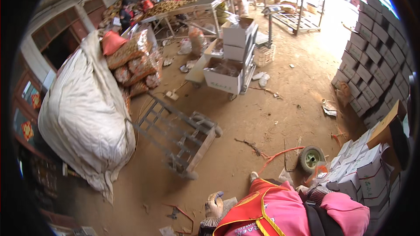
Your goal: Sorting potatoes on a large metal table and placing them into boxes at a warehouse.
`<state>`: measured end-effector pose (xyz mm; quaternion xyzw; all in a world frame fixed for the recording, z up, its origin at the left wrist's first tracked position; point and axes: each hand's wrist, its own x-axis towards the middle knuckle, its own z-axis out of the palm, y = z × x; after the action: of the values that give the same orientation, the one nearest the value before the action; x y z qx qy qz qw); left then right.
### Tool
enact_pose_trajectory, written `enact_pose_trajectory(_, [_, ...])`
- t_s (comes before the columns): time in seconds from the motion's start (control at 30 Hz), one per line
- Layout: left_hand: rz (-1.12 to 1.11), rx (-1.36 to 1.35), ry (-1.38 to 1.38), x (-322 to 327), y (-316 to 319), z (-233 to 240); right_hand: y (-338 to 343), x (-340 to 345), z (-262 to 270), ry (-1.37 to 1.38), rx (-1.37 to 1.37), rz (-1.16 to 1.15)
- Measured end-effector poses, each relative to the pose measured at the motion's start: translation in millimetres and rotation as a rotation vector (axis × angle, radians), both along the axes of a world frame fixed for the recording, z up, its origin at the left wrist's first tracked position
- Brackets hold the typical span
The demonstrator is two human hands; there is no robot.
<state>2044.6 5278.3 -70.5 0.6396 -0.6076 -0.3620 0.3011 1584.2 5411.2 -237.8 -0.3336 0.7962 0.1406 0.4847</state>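
My left hand (214, 206), in a pale work glove with dark bluish fingertips, hangs low over the dirt floor with curled fingers. Whether something is inside its grip cannot be made out. A greyish flat piece (229, 205) shows beside it, partly covered by my red apron (244, 208). Close to the stacked white cartons (349, 183) on the right is my right hand (302, 189), partly hidden by my clothing; its fingers are not clear. An orange-red plastic bag (317, 172) and a loose wheel (311, 159) lie just beyond it.
A metal hand truck (177, 134) lies across the floor ahead. Left of it bulges a white-covered heap (88, 114) beside filled mesh sacks (141, 62). Open cartons (223, 80) sit on a cart. A carton wall (370, 59) rises right. People work at a sorting table (200, 3).
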Motion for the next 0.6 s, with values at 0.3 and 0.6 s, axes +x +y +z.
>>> enact_pose_trajectory(0.3, [-0.249,0.306,0.101,-146,-192,-90,-162,-94,32,-0.143,-0.180,-0.330])
enact_pose_trajectory(0.6, [-0.862,0.440,-0.375,-281,-439,-172,-394,-243,83,-0.139,-0.551,-0.544])
